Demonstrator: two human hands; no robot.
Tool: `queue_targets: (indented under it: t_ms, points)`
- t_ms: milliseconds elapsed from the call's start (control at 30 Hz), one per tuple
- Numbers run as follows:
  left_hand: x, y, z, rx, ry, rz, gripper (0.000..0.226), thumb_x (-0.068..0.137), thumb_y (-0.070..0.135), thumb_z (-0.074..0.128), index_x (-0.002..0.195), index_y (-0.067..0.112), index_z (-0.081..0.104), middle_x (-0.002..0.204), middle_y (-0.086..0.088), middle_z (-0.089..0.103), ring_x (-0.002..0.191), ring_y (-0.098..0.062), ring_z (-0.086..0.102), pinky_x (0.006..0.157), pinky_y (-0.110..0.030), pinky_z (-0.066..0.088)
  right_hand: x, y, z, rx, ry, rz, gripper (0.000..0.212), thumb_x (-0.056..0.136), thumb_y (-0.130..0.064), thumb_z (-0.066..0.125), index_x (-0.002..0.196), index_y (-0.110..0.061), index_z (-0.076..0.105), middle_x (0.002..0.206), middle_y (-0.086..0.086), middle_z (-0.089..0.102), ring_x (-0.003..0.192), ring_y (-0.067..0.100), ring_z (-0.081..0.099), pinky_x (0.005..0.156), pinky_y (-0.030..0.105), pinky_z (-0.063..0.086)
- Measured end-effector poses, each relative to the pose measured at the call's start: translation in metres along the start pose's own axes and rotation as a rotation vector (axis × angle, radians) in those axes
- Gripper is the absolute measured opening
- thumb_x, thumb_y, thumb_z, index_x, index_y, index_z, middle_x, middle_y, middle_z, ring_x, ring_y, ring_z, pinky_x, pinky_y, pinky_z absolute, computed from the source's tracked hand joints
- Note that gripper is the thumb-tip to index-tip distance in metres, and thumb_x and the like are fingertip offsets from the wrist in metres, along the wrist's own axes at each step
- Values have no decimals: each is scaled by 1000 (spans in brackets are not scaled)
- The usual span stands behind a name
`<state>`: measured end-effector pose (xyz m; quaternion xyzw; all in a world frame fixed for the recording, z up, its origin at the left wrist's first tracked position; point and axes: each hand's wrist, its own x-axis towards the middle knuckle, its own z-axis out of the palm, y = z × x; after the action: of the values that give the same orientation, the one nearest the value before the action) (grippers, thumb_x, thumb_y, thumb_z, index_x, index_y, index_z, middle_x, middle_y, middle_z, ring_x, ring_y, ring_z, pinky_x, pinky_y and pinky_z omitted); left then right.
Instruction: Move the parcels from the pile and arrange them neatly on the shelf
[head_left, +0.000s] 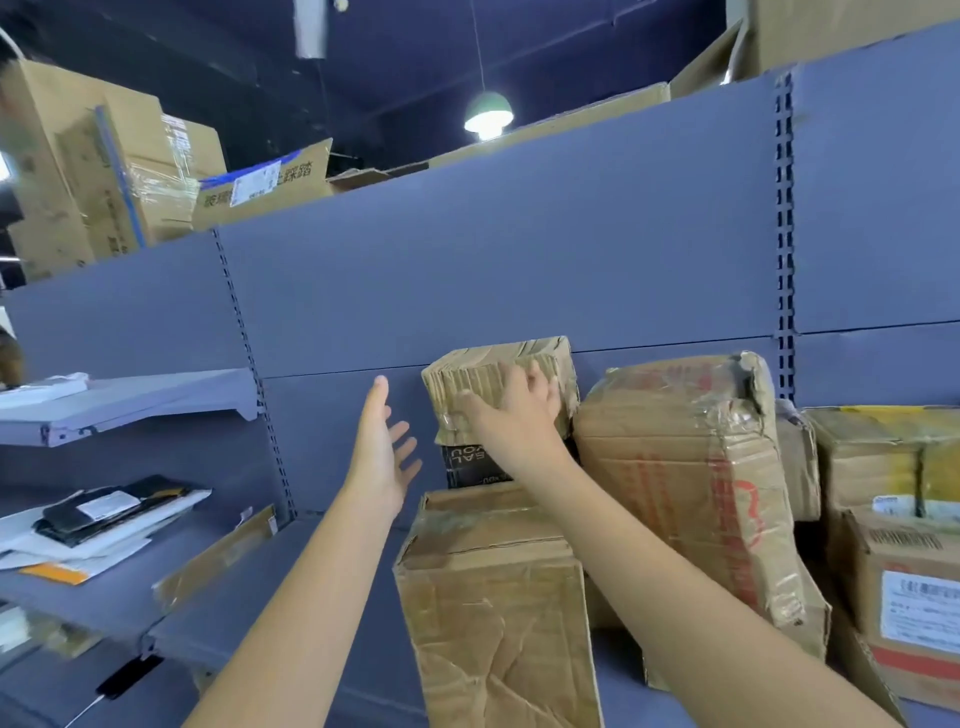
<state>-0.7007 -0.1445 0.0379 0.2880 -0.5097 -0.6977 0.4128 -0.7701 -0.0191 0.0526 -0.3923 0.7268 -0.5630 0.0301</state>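
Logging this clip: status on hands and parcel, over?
Right hand grips small box, atop black box. Left hand open, clear. Big taped box close on right.

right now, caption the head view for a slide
Right hand holds a small taped box atop a black box; left hand open beside it.

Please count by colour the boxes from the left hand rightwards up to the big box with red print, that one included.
Brown cardboard: 3 (crumpled box, front box, red-print box)
Black: 1 (black box)
Total: 4
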Motion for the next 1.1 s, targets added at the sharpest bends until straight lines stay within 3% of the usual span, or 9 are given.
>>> queue_targets:
  t_ms: [300, 367, 467, 567, 700, 800, 933, 1033, 1100]
  points:
    - [67, 14, 4, -47, -127, -206, 73, 85, 54, 62, 144, 19, 38, 147, -12, 38, 136, -33, 35, 102, -46, 40, 77, 15, 28, 109, 393, 241, 87, 95, -38, 51, 153, -16, -11, 162, 7, -10, 146, 36, -10, 117, 48, 8]
    - [83, 11, 2, -51, -203, -237, 73, 85, 56, 60, 146, 22, 36, 145, -8, 41, 129, -31, 43, 104, -47, 40, 81, 23, 37, 111, 464, 246, 90, 94, -38, 56, 153, -14, -7, 158, 7, 0, 141, 36, 6, 111, 45, 21]
    - [98, 11, 5, -45, -354, -267, 62, 84, 61, 57, 135, 26, 53, 116, 7, 57, 101, -20, 59, 79, -36, 49, 78, 31, 40, 140, 485, 279, 74, 93, -42, 56, 148, -13, 16, 145, 4, 13, 117, 28, 25, 85, 33, 29]
    - [110, 6, 10, -22, -339, -219, 45, 80, 60, 64, 115, 32, 63, 119, 11, 58, 117, -21, 57, 87, -37, 52, 73, 28, 40, 155, 512, 278, 53, 94, -42, 53, 134, -15, 30, 137, 5, 20, 107, 23, 31, 80, 34, 33]
    - [115, 7, 2, -101, -321, -36, 26, 84, 53, 63, 102, 35, 61, 118, 2, 62, 100, -18, 60, 83, -40, 52, 63, 15, 45, 190, 618, 115, 41, 94, -36, 56, 125, -16, 39, 130, 4, 31, 119, 28, 39, 99, 42, 40]
    - [112, 16, -19, -303, -406, -37, 28, 81, 57, 63, 94, 33, 71, 107, 2, 66, 96, -18, 63, 62, -38, 57, 48, 7, 52, 258, 643, -110, 29, 92, -30, 61, 114, -25, 43, 115, -7, 37, 108, 7, 45, 89, 23, 41]
    - [114, 26, -48, -478, -608, -281, 61, 64, 67, 71, 101, 19, 68, 102, 2, 71, 94, -24, 67, 74, -51, 52, 28, 6, 64, 303, 600, -274, 24, 88, -27, 57, 108, -35, 45, 120, -7, 44, 116, 5, 46, 96, 17, 39]
    - [110, 22, -60, -405, -685, -187, 41, 71, 57, 69, 99, 28, 71, 107, -1, 73, 103, -29, 68, 82, -51, 50, 19, 7, 66, 270, 563, -301, 31, 84, -28, 51, 113, -38, 45, 128, -7, 47, 122, 3, 44, 94, 3, 33]
    - [106, 19, -63, -392, -718, -41, 41, 73, 44, 69, 111, 27, 62, 113, 2, 71, 110, -23, 64, 86, -47, 48, 18, 6, 63, 226, 573, -280, 33, 90, -22, 49, 115, -44, 44, 131, -13, 44, 129, 10, 39, 101, 16, 34]
